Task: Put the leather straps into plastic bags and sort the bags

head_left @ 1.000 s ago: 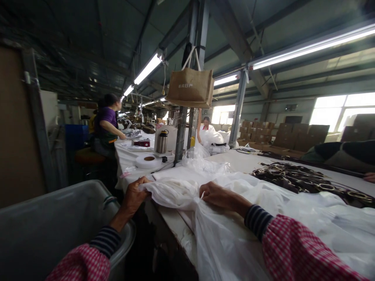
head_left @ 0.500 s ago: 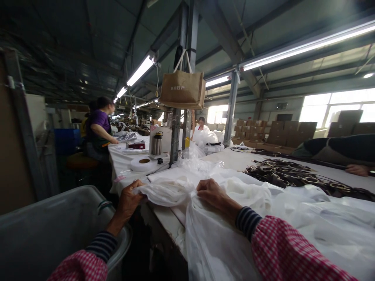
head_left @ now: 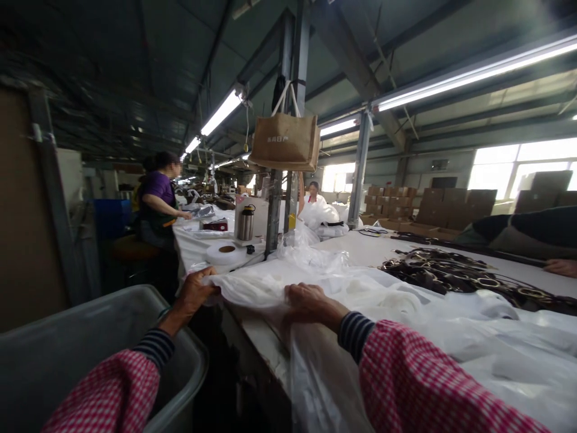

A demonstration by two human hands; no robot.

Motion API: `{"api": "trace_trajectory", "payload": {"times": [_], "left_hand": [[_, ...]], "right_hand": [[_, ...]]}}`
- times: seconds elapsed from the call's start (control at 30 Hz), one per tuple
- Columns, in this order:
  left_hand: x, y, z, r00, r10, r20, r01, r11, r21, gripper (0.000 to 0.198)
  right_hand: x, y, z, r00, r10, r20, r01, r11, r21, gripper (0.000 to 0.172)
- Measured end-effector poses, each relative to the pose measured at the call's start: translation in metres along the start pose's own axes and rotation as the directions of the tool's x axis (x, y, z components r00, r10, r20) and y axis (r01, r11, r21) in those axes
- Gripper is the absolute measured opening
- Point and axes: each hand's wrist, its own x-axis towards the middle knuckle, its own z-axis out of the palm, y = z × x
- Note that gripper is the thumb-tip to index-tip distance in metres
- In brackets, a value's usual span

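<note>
My left hand (head_left: 195,293) is closed on the left end of a white plastic bag (head_left: 252,287) at the table's near corner. My right hand (head_left: 308,302) is closed on the same bag a little to the right, fingers curled over the plastic. More of the clear plastic hangs down over the table edge below my right wrist (head_left: 324,373). Both arms wear red-checked sleeves with striped cuffs.
A grey bin (head_left: 90,349) stands below my left arm. A pile of dark belts with metal buckles (head_left: 451,276) lies on the white table (head_left: 360,249), with another person's hand (head_left: 561,267) at far right. Tape roll (head_left: 226,251), steel flask (head_left: 246,222), hanging brown bag (head_left: 285,142), a person in purple (head_left: 157,198).
Both my hands have shifted slightly left along the bag, the right one now gripping it more over the table edge. The view has swung a little.
</note>
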Motion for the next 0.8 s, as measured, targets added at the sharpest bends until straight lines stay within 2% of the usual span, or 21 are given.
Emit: {"api": "trace_trajectory", "payload": {"times": [0.13,0.23,0.3,0.37,0.47,0.6,0.7,0.8], "left_hand": [[-0.023,-0.004,-0.021,0.996,-0.023,0.089,0.024,1.000,-0.010,0.033],[-0.040,0.001,-0.023,0.995,-0.027,0.093,0.033,0.997,-0.071,0.033],[-0.046,0.004,-0.021,0.997,-0.023,0.077,0.030,0.995,-0.100,0.033],[-0.050,0.003,-0.021,0.999,-0.021,0.046,0.026,0.994,-0.110,0.033],[-0.053,-0.004,-0.023,1.000,-0.018,0.009,0.018,0.995,-0.096,0.032],[-0.055,-0.012,-0.025,1.000,-0.010,0.012,0.011,0.996,-0.085,0.033],[-0.056,-0.012,-0.024,1.000,-0.004,0.010,0.005,0.998,-0.068,0.034],[-0.056,-0.007,-0.022,0.999,0.044,-0.016,-0.044,0.999,0.009,0.036]], "right_hand": [[-0.002,0.027,0.000,0.993,-0.116,-0.004,0.116,0.993,0.036,0.050],[-0.011,0.037,-0.006,0.983,-0.182,0.008,0.179,0.972,0.151,0.057],[-0.025,0.043,-0.014,0.982,-0.189,-0.024,0.189,0.953,0.238,0.062],[-0.044,0.052,-0.024,0.978,-0.192,-0.087,0.207,0.954,0.217,0.053],[-0.078,0.067,-0.033,0.980,-0.163,-0.114,0.169,0.985,0.041,0.033],[-0.111,0.070,-0.028,0.983,-0.093,-0.156,0.091,0.996,-0.020,0.028],[-0.116,0.064,-0.024,0.981,-0.083,-0.178,0.082,0.997,-0.010,0.028],[-0.104,0.068,-0.028,0.993,-0.054,-0.107,0.064,0.994,0.090,0.030]]}}
